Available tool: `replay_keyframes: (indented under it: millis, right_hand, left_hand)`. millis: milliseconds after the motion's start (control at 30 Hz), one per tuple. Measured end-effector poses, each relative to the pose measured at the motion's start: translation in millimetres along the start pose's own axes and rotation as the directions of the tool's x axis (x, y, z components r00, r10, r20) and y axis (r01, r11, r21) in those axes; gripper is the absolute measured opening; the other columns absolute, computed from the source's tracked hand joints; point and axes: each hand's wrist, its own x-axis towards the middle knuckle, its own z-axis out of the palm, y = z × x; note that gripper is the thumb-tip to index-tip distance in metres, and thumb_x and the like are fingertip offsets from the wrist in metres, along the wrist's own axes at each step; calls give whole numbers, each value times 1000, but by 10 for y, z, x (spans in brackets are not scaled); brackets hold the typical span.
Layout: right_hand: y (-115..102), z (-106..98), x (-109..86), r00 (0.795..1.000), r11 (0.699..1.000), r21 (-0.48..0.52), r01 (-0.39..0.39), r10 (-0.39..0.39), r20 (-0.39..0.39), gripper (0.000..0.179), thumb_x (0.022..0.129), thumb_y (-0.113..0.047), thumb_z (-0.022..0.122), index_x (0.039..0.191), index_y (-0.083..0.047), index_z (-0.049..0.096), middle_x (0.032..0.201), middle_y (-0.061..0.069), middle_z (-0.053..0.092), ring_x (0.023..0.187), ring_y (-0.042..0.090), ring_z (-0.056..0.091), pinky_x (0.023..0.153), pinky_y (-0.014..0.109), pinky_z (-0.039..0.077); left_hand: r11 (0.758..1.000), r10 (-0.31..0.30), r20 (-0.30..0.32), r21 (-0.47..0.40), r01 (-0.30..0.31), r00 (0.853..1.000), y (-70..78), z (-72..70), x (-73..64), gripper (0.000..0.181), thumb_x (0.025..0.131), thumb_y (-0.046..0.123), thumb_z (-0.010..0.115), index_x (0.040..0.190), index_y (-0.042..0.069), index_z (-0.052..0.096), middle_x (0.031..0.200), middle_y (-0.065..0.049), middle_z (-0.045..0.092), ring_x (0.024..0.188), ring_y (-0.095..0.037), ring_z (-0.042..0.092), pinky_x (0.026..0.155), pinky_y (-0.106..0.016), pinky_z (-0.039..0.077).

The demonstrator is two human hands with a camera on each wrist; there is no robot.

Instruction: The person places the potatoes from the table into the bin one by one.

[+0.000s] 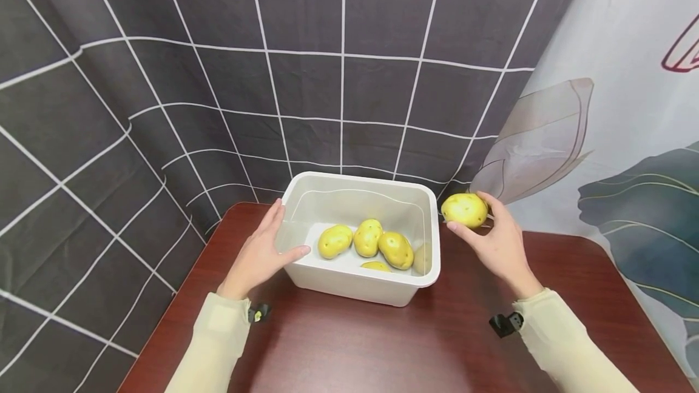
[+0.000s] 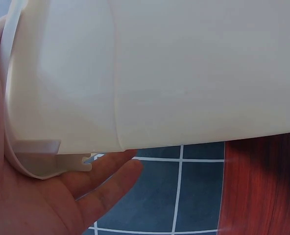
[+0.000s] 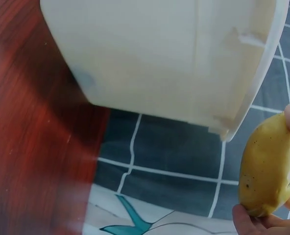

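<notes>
A white plastic bin (image 1: pixel 349 287) stands on the table with several yellow potatoes (image 1: pixel 368 238) lying on its floor. My left hand (image 1: pixel 262 253) holds the bin's left front corner, the rim lying between thumb and fingers; in the left wrist view, fingers (image 2: pixel 110 188) reach out past the rim. Right of the bin, my right hand (image 1: pixel 499 244) pinches another potato (image 1: pixel 464 210) between thumb and fingers, raised to about rim height and apart from the bin. The right wrist view shows this potato (image 3: pixel 267 166) beside the bin's outer wall (image 3: pixel 130 58).
The reddish-brown wooden table (image 1: pixel 349 350) reaches under the bin and both arms. Behind it hangs a dark cloth (image 1: pixel 306 83) with a white grid, and a pale patterned curtain (image 1: pixel 617 126) hangs at the right. Each wrist wears a small black camera (image 1: pixel 506 324).
</notes>
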Motion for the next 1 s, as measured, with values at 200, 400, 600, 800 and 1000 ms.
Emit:
replay_keyframes:
  millis: [200,400,600,800,1000]
  right_hand:
    - [-94,35,-25,999,999,15,38,-38,-2,82,79,-30,87,147,-5,48,135,16,58,95,33,66,80,25,45]
    - [-177,75,-45,998,998,5,66,-66,5,82,78,-29,88,146,-4,48,133,17,59,93,31,64,80,28,45]
    - [-226,107,-57,996,996,7,85,-85,24,82,77,-29,89,145,-4,49,134,17,59,92,32,64,79,26,45]
    - [-293,125,-64,993,993,19,113,-114,25,81,76,-28,90,144,-6,51,129,15,61,94,27,61,79,26,44]
    - [-382,170,-84,990,991,33,131,-133,53,81,76,-29,90,144,-7,51,131,14,60,104,27,60,83,35,44]
  left_hand:
    - [1000,-1,0,-4,1,1000,-1,2,-1,110,83,68,68,160,6,21,169,0,12,143,-35,38,110,-61,34]
    - [1000,2,-2,6,-2,1000,-18,11,7,110,84,68,68,160,5,21,168,-4,13,143,-36,38,110,-62,34]
    - [1000,4,-3,0,-4,1000,-10,7,5,109,83,68,68,160,5,21,168,-3,13,143,-35,39,110,-62,34]
    - [1000,4,-4,4,-4,1000,-3,2,4,109,83,68,68,160,6,22,169,-1,12,143,-35,38,110,-62,34]
    - [1000,3,-3,0,-3,1000,3,1,4,110,83,68,68,160,6,21,168,-1,12,143,-35,38,110,-61,34]
